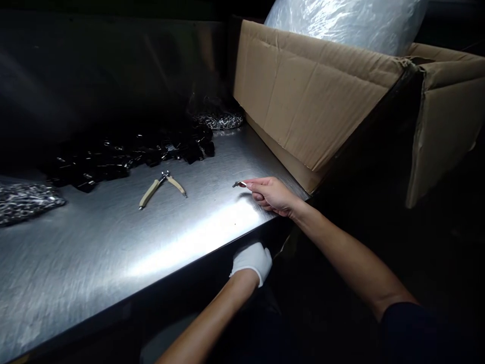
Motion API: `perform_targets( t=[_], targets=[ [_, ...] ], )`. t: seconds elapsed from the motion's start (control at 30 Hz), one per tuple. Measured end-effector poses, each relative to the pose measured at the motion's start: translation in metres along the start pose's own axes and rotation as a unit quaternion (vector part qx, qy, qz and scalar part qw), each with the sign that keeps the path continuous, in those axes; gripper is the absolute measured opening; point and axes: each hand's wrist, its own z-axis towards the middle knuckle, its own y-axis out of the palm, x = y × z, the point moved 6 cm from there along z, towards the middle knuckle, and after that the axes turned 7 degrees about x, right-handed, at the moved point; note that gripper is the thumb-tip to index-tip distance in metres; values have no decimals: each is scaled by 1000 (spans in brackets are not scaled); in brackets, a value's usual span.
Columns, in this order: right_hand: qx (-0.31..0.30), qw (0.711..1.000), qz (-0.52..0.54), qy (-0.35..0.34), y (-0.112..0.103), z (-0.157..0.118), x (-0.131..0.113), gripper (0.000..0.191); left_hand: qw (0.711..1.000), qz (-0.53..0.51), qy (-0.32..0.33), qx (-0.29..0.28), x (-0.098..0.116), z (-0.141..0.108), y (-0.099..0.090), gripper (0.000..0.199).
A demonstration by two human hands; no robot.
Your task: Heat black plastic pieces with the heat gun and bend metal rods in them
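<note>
My bare right hand [275, 194] pinches a small metal part [237, 184] between thumb and fingertips, just above the metal bench near its front edge. The part's exact kind is too small to tell. My left hand [252, 260], in a white glove, is lower, in front of the bench edge. Its fingers point away from me and are mostly hidden, so I cannot see whether they hold anything. To the left of my right hand, a pair of cutting pliers [162, 186] with cream handles lies spread on the bench.
Black pieces with shiny bits [132, 156] lie heaped along the back of the bench [113, 242]. Clear bags of small metal parts sit at the left [26, 202] and back [222, 120]. A cardboard box [314, 91] holding clear plastic wrap [344, 23] stands at the right.
</note>
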Motion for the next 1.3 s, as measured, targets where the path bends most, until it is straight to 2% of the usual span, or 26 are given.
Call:
perform_targets(
  t=[0.23, 0.47, 0.6, 0.67, 0.73, 0.8, 0.83, 0.9, 0.97, 1.03, 1.07, 1.17, 1.3],
  targets=[
    [-6, 1000, -2, -6, -2, 1, 3, 29, 993, 91, 38, 71, 12, -2, 6, 37],
    [7, 1000, -12, 1, -1, -1, 3, 28, 984, 135, 75, 86, 11, -4, 2, 49],
    [11, 1000, -1, 9, 0, -7, 5, 29, 983, 153, 70, 74, 5, -34, -21, 49],
    [13, 1000, 9, 12, 1, -7, 7, 30, 986, 139, 75, 56, -1, -59, -40, 52],
    [8, 1000, 21, 19, 7, -6, 11, 31, 994, 79, 68, 20, -10, -85, -64, 48],
    [-3, 999, 29, 30, 19, -5, 15, 33, 1000, 9, 15, -6, -31, -108, -92, 45],
    [-9, 999, 32, 35, 29, -5, 17, 33, 1000, -13, -10, 4, -44, -117, -109, 42],
    [-21, 998, 39, 44, 52, -4, 21, 32, 996, -30, -40, 71, -76, -123, -143, 37],
    [-31, 997, 47, 50, 82, -4, 24, 31, 985, -7, -65, 161, -114, -118, -174, 37],
    [-38, 996, 55, 53, 113, -4, 28, 28, 960, 83, -111, 244, -154, -105, -199, 41],
    [-39, 996, 59, 53, 128, -4, 30, 26, 938, 141, -131, 288, -170, -98, -210, 42],
    [-36, 996, 74, 44, 170, -2, 37, 25, 895, 226, -145, 357, -200, -77, -230, 45],
    [-29, 995, 91, 25, 208, 2, 47, 26, 884, 225, -122, 390, -211, -65, -239, 47]
  ],
)
